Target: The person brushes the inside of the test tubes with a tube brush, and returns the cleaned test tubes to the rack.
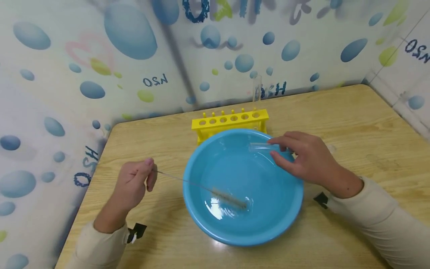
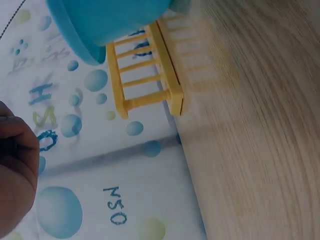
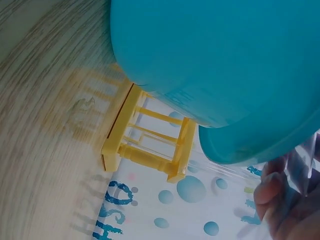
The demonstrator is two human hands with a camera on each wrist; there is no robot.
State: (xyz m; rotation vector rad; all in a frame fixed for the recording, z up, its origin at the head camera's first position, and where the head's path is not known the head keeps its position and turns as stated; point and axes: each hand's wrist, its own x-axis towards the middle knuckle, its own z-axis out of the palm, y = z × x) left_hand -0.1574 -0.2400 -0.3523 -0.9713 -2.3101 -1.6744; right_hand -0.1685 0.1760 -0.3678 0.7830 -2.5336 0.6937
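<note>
My left hand (image 1: 132, 185) pinches the thin wire handle of a test tube brush (image 1: 230, 198) between thumb and fingers, left of a blue basin (image 1: 243, 242). The brush's bristled end slants down over the basin's near half. At the basin's upper right, my right hand (image 1: 307, 158) holds a clear glass test tube (image 1: 258, 147), lying nearly level with one end pointing left. Its other end is hidden by the fingers. In the right wrist view, the fingers (image 3: 270, 192) grip the tube beside the basin rim. The left wrist view catches only part of the left hand (image 2: 17, 175).
Behind the basin stands a yellow test tube rack (image 1: 228, 120), with another clear test tube (image 1: 256, 87) upright in its right end. All of it is on a wooden table (image 1: 336, 123) against a wall (image 1: 188, 48) with blue and green spots.
</note>
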